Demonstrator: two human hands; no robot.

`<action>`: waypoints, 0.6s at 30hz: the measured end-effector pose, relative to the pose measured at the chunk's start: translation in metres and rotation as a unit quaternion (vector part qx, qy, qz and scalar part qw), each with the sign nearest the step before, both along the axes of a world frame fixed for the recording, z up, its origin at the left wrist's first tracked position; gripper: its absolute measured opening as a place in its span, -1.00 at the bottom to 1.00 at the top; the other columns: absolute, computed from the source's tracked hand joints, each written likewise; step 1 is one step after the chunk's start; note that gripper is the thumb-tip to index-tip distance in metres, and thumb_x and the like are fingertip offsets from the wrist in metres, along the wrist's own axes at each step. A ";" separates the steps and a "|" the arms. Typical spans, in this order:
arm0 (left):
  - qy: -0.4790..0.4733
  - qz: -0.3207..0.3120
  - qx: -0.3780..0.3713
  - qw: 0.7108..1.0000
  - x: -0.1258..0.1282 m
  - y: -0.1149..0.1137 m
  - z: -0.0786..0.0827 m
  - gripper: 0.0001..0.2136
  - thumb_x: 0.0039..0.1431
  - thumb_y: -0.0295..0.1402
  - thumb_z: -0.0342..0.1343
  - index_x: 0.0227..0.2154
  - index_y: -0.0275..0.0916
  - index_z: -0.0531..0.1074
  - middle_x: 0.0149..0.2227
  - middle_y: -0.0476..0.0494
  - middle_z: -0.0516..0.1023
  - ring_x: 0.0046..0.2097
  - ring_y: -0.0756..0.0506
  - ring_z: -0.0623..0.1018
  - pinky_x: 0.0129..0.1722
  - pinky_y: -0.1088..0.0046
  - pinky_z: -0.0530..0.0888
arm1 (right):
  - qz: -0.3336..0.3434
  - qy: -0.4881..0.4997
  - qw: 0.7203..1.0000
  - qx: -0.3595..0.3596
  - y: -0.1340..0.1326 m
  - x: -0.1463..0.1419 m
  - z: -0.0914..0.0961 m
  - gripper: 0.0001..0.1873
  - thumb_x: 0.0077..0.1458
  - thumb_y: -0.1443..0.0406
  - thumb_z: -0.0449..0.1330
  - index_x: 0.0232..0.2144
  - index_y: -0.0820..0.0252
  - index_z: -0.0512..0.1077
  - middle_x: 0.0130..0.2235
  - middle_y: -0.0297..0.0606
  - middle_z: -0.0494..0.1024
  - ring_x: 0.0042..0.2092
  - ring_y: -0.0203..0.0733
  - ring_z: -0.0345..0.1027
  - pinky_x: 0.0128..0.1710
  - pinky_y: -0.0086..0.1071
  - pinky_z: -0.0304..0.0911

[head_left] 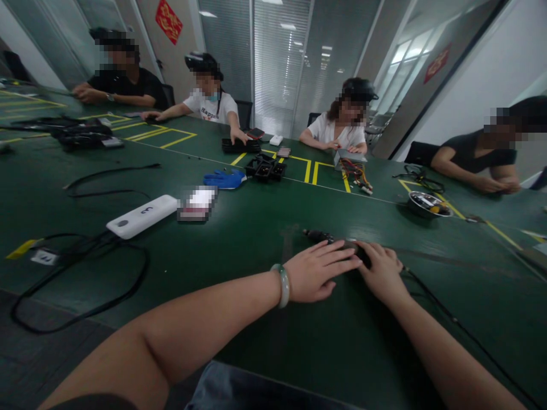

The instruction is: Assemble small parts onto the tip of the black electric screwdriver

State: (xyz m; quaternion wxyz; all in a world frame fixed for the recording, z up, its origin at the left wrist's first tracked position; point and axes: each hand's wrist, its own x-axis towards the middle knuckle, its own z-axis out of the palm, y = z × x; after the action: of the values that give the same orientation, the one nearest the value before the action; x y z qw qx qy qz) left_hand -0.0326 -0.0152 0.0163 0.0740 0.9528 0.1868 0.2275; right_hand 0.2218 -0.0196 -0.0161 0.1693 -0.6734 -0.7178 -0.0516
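My left hand (318,274) lies flat on the green table (239,239), fingers stretched out toward a dark, long tool (329,238) and touching its near side. A pale green bangle (282,285) circles that wrist. My right hand (382,270) rests just to the right, fingers curled over the tool's right end, from which a black cable (453,322) runs off to the right. Most of the tool is hidden under both hands.
A white power bank (142,216) with black cables (81,267) lies to the left. A blue glove (225,179) and black parts (265,168) sit further back, a bowl of parts (428,203) at right. Several other people sit along the far edge.
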 end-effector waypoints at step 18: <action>0.043 0.096 -0.065 0.992 -0.003 0.014 -0.008 -0.31 0.22 -0.01 0.05 0.32 -0.15 -0.01 0.31 -0.19 0.19 0.16 -0.21 0.39 0.08 0.17 0.37 | 0.098 -0.013 0.986 -0.137 -0.048 -0.013 0.035 -0.70 0.13 0.08 0.16 -0.12 0.04 0.45 -0.05 -0.20 0.49 -0.09 -0.03 0.42 -0.07 -0.13 0.29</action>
State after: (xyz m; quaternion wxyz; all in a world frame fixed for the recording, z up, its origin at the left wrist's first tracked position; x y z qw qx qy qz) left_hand -0.0351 -0.0008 0.0079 0.1055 0.9326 0.2947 0.1794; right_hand 0.2089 -0.0676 0.0193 0.0704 -0.6158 -0.7828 0.0551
